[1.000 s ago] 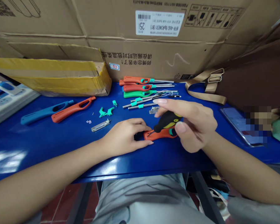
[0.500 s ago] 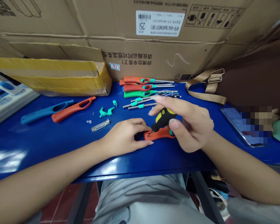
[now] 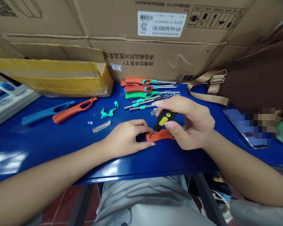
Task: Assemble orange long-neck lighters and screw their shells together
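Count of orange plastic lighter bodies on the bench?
5. One orange plastic lighter body lies held by the left hand, under the right hand's black-and-yellow screwdriver; one far left beside a blue plastic body; three stacked at the back, possibly hiding more.

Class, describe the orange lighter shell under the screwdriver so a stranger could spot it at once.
Near the front edge of the blue table, an orange shell lies between the left hand and right hand. Unlike the loose orange shell at far left and the lighters stacked by the cardboard box, it alone has a black-and-yellow screwdriver tip on it.
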A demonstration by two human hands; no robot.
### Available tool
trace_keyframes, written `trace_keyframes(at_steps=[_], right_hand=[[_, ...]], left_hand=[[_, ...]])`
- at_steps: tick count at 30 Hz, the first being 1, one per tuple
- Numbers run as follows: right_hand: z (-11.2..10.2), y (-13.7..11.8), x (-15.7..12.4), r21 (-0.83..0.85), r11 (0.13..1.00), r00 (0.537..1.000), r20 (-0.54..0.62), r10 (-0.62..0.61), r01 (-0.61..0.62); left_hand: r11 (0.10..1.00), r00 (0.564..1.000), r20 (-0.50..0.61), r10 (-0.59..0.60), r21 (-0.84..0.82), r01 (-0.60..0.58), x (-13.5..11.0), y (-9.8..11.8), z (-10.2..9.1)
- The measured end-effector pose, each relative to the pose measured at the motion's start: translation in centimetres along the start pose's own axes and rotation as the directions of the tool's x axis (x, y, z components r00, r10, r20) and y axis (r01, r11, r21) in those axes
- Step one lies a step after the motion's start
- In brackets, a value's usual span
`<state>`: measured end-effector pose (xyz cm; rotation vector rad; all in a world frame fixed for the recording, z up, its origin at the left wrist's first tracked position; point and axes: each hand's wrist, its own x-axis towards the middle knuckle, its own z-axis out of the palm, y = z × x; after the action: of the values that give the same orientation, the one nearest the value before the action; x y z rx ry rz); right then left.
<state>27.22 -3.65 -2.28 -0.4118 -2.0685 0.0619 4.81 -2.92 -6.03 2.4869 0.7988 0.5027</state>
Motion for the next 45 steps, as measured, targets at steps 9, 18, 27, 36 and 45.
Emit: trace_keyframes(at_steps=[9, 18, 27, 36, 45], right_hand=[[-0.1, -0.3, -0.2, -0.036, 0.997, 0.994, 0.073, 0.077, -0.074], [0.1, 0.1, -0.2, -0.129, 0.991, 0.999, -0.016, 0.029, -0.031], [0.3, 0.0, 0.1, -0.085, 0.996, 0.999, -0.038, -0.019, 0.016], [0.4, -0.8, 0.1, -0.010, 1.000, 0.999, 0.029, 0.026, -0.025], [0.2, -1.0, 0.4, -0.083, 0.996, 0.998, 0.053, 0.019, -0.014]], left_hand=[[1.000, 1.000, 0.011, -0.005, -0.007, 0.005, 0.0, 0.0, 0.1], [1.000, 1.000, 0.000, -0.008, 0.000, 0.008, 0.0, 0.0, 0.1], [1.000, 1.000, -0.019, 0.004, 0.016, -0.003, -0.1, 0.1, 0.1], [1.000, 1.000, 0.008, -0.017, -0.017, 0.017, 0.0, 0.0, 0.1], [0.999, 1.000, -0.002, -0.029, -0.027, 0.029, 0.0, 0.0, 0.2]])
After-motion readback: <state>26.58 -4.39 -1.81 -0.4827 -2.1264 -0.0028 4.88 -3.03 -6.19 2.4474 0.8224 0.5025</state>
